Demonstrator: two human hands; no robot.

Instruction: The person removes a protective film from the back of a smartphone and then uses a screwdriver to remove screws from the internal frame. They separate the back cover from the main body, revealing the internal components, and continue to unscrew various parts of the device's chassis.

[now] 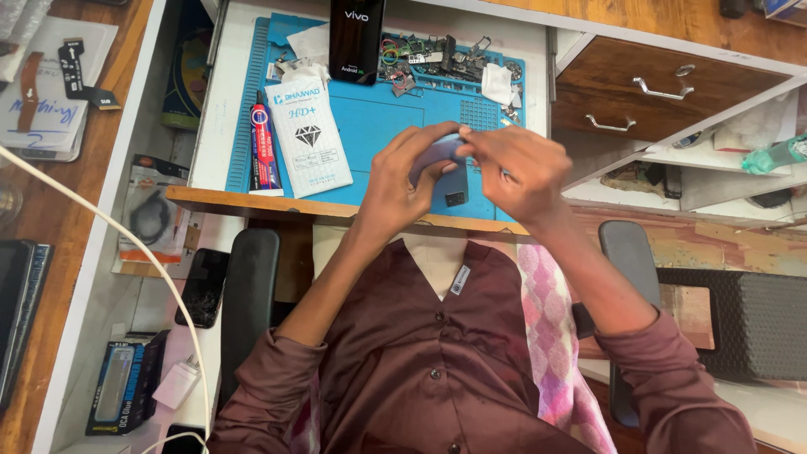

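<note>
Left hand [402,181]: closed around blue-grey phone [450,172]
Right hand [517,172]: fingertips pinching phone's top edge
Surface [210,126]: blue mat [378,118], white packet [308,134], glue tube [262,143]
Drawers [647,92]: shut

A smooth matt phone [444,172] lies over a ribbed rubbery blue mat [378,126] (edged by bare wood [252,202]).

Maroon button-front shirt [437,361] — long sleeves, dark buttons; small tag at the collar.

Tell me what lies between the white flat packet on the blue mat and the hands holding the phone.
Only bare blue mat lies between the white packet and the hands, head view.
</note>
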